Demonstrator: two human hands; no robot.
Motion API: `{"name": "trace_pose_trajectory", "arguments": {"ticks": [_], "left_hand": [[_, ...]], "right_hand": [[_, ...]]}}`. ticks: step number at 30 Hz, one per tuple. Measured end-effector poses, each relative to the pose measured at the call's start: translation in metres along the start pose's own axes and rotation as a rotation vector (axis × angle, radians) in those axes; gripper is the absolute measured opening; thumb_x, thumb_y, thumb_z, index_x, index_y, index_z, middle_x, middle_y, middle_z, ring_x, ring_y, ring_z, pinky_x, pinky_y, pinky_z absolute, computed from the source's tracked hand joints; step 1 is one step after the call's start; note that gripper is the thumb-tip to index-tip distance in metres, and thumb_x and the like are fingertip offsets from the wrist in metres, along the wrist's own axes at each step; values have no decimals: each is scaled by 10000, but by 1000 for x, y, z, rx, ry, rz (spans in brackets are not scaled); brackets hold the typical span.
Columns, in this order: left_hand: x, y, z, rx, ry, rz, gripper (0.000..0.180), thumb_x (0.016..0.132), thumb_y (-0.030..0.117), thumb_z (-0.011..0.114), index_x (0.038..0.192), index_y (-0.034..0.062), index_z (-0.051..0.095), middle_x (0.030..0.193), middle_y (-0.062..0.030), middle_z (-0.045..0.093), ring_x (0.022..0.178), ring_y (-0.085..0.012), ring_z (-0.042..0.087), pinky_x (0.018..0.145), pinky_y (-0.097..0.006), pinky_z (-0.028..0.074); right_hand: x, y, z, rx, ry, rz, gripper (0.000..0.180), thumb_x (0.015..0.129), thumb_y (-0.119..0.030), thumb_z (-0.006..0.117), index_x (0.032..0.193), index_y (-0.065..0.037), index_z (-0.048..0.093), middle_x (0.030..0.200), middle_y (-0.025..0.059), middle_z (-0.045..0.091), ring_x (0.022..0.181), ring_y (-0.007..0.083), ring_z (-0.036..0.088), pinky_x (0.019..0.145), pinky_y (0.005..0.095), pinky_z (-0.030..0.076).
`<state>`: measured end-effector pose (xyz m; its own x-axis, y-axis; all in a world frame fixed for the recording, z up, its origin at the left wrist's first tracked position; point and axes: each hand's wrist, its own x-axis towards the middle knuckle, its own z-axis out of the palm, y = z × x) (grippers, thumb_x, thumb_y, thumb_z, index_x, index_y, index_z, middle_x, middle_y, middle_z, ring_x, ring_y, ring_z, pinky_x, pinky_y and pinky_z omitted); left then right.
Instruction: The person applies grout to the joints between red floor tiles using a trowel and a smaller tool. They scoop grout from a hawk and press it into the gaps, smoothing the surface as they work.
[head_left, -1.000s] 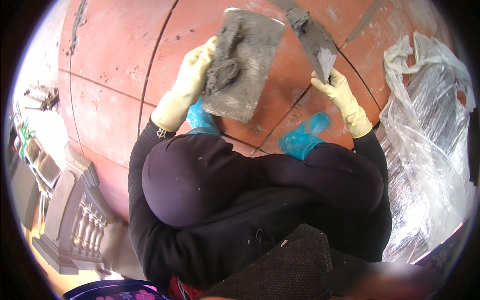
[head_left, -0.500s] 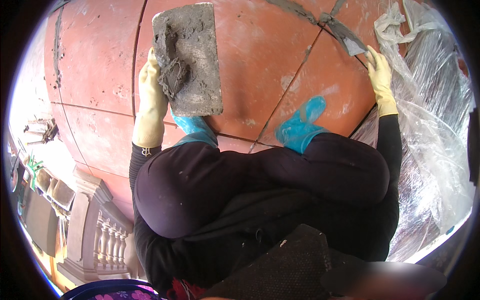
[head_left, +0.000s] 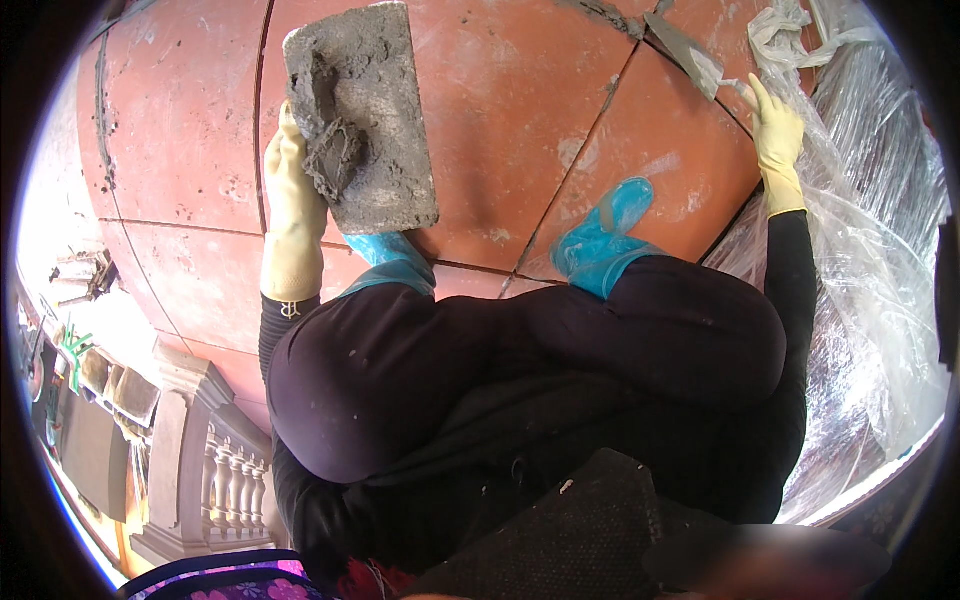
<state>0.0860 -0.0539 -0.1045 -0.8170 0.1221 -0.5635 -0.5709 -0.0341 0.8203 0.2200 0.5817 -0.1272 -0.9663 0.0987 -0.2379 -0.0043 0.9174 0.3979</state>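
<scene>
Your right hand, at one to two o'clock, has its fingers wrapped on the handle of the trowel, forefinger stretched toward the blade. Your left hand, at ten, clasps the near side of the board; how its fingers close underneath is hidden.

Compared with a second ago, the trowel is well away from the board and down at the floor, and its blade shows less dark mortar. That suggests the load is going into the joint it lies along. The board has swung toward eleven, carrying a ridged, doughy heap of mortar on a rough, grey-crusted rectangle.

The blade is thin, long and smeared grey. Around it, terracotta tiles look smooth but dusty. Your rubbery turquoise boots stand near centre; crinkled, shiny plastic spreads at three.
</scene>
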Motion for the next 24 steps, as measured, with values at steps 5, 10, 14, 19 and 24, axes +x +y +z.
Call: {"name": "trace_pose_trajectory", "arguments": {"ticks": [5, 10, 14, 19, 24], "left_hand": [[-1, 3, -3, 58, 21, 2, 795, 968, 645, 494, 1406, -18, 478, 1308, -165, 592, 1160, -256, 602, 987, -401, 496], [-1, 1, -3, 26, 11, 5, 764, 977, 621, 504, 1395, -19, 493, 1291, -161, 606, 1157, -253, 605, 982, -400, 501], [1, -2, -3, -18, -5, 13, 729, 985, 592, 517, 1390, -14, 500, 1301, -157, 602, 1162, -250, 604, 984, -394, 502], [0, -2, -5, -12, 24, -5, 727, 982, 590, 525, 1390, -11, 500, 1320, -154, 592, 1170, -250, 600, 988, -392, 501], [-2, 0, -4, -4, 34, -3, 722, 984, 586, 520, 1393, -8, 497, 1311, -146, 596, 1161, -248, 600, 986, -392, 498]], "right_hand": [[-14, -8, -5, 273, 62, 40, 583, 891, -221, 687, 1426, -373, 511, 973, 32, 666, 838, 276, 669, 745, 427, 541], [-17, -20, -21, 420, 66, 1, 623, 894, -283, 699, 1457, -419, 468, 927, 31, 637, 821, 282, 660, 709, 425, 539], [-13, -22, -21, 103, -9, 2, 601, 902, -313, 687, 1449, -436, 471, 907, 17, 631, 794, 249, 662, 676, 406, 544], [-18, -4, -13, -123, 35, -4, 585, 908, -332, 674, 1441, -459, 472, 887, -15, 642, 761, 218, 666, 647, 382, 549], [-26, -9, -21, 32, 139, 10, 615, 891, -344, 697, 1451, -447, 466, 892, -12, 649, 758, 236, 668, 647, 387, 551]]}}
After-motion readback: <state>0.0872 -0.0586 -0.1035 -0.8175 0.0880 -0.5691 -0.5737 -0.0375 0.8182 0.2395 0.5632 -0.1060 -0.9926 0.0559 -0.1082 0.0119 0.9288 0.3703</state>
